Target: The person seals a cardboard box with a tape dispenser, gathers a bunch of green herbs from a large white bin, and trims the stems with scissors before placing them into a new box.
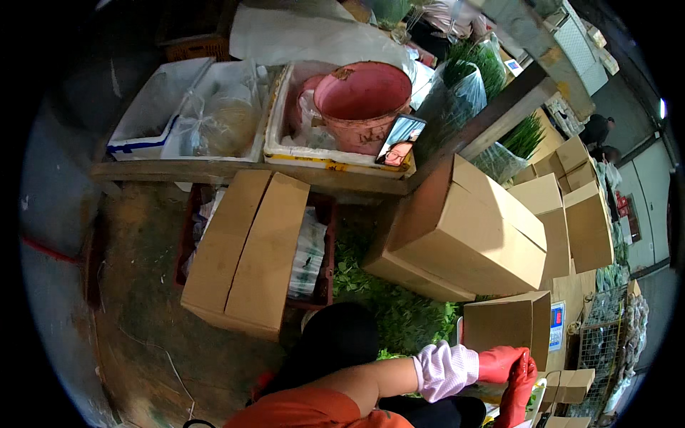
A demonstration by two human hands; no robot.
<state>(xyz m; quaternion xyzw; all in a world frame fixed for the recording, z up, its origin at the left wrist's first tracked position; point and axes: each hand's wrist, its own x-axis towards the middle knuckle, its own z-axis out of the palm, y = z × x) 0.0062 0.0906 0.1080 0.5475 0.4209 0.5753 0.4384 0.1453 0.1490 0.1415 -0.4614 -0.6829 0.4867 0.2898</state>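
My left hand (503, 364), in a red rubber glove with a pink-and-white checked cuff, is at the lower right. Its fingers touch or overlap those of my right hand (518, 393), also in a red glove, which reaches up from the bottom edge. The fingers look bent together; whether anything small is between them cannot be told. An open cardboard box (503, 323) stands just above the hands, beside a digital scale (556, 325) with a lit display. Leafy greens (396, 305) lie in a heap left of that box.
Cardboard boxes (476, 230) stand above the greens. Another carton (246, 251) rests on a dark red crate (330, 257). A wooden ledge (214, 172) holds foam boxes, a pink bucket (364, 128) and a phone (401, 140). Wire baskets (604, 321) are at right; people appear farther off.
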